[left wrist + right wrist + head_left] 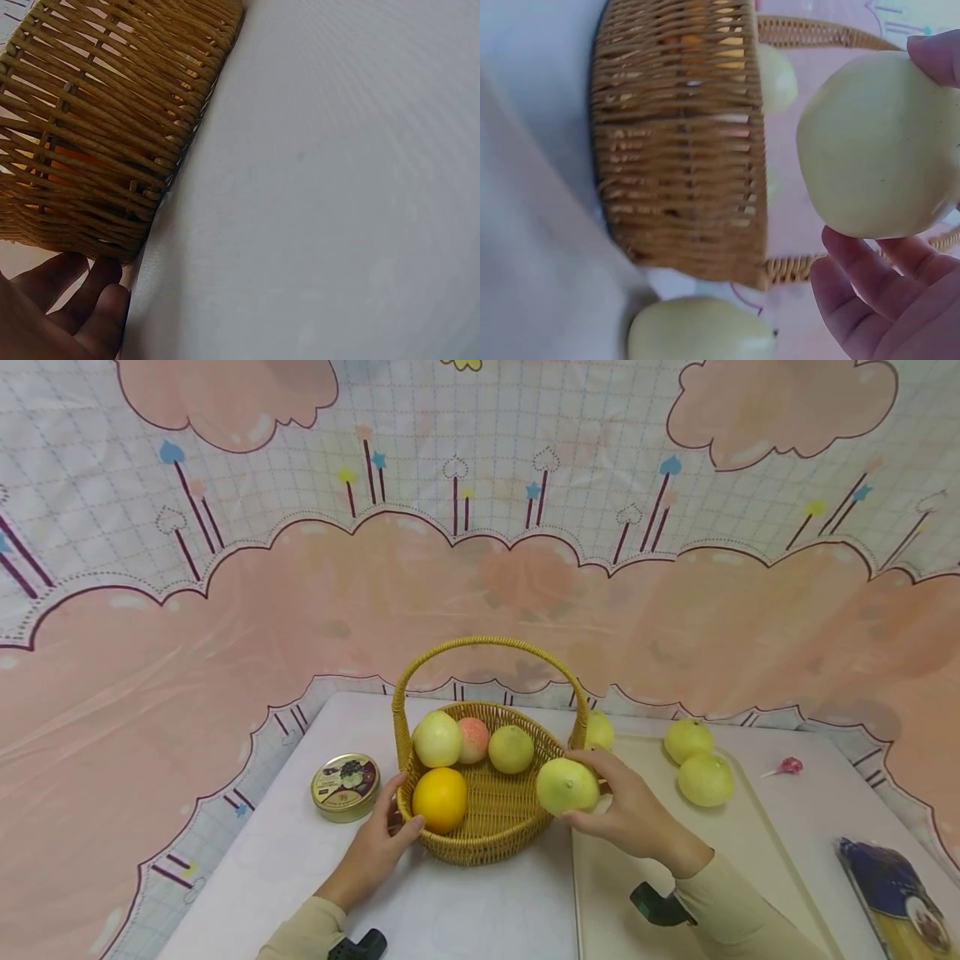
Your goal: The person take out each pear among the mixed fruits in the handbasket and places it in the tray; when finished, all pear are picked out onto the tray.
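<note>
A wicker basket [487, 847] with a tall arched handle stands on the white table. Inside lie an orange [440, 800], a pale round fruit [437, 739], a pink-red peach [473, 741] and a greenish round fruit [512, 749]. My left hand [384, 833] holds the basket's left side, thumb at the front rim; its fingertips meet the lower weave in the left wrist view. My right hand [630, 806] grips a pale yellow-green round fruit [881, 146] between thumb and fingers. In the head view that fruit overlaps the basket's right rim.
A cream tray [611, 893] lies to the right, bearing two yellow-green fruits [705, 780]; another fruit [599, 730] sits behind the handle's right foot. A round tin [346, 787] stands left of the basket. Farther right are a lollipop [789, 766] and a dark-blue package [888, 885].
</note>
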The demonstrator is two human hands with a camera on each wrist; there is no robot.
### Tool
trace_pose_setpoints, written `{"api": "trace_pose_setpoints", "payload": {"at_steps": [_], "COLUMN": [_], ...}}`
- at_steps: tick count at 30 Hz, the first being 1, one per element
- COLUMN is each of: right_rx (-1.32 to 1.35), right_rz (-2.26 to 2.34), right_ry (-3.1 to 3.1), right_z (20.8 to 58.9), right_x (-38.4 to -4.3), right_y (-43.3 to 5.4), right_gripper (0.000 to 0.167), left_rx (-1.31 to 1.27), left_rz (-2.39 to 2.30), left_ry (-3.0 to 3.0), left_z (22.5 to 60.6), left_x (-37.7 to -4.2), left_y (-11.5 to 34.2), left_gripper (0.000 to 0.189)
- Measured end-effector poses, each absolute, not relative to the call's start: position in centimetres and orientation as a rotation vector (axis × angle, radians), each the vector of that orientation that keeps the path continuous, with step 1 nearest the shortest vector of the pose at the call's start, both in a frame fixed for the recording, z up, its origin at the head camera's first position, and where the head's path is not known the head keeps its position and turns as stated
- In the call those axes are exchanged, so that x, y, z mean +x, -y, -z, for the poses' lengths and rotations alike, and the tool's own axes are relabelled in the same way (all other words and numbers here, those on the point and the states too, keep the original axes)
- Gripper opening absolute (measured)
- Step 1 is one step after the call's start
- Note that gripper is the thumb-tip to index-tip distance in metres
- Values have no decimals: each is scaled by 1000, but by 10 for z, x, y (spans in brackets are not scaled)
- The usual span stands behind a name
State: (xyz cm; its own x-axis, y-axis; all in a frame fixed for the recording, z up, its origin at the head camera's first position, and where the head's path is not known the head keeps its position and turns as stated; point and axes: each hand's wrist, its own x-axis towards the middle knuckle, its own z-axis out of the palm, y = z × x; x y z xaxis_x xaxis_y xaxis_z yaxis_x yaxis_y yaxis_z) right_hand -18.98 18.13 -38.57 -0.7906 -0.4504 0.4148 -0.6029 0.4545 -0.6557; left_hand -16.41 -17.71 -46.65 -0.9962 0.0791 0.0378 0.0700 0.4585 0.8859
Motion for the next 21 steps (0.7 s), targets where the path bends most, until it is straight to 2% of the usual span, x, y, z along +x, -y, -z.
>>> {"api": "trace_pose_setpoints", "payload": {"at_steps": [21], "right_rx": [740], "right_rz": [-1258], "right_ry": [2584], "right_z": [404], "right_x": [-179], "right_y": [-215], "right_gripper": [63], "left_rx": [130], "left_rz": [-1618], "left_ry": [-2682], "left_z": [466], "left_x": [-164], "left_y": [177], "left_gripper": [73]}}
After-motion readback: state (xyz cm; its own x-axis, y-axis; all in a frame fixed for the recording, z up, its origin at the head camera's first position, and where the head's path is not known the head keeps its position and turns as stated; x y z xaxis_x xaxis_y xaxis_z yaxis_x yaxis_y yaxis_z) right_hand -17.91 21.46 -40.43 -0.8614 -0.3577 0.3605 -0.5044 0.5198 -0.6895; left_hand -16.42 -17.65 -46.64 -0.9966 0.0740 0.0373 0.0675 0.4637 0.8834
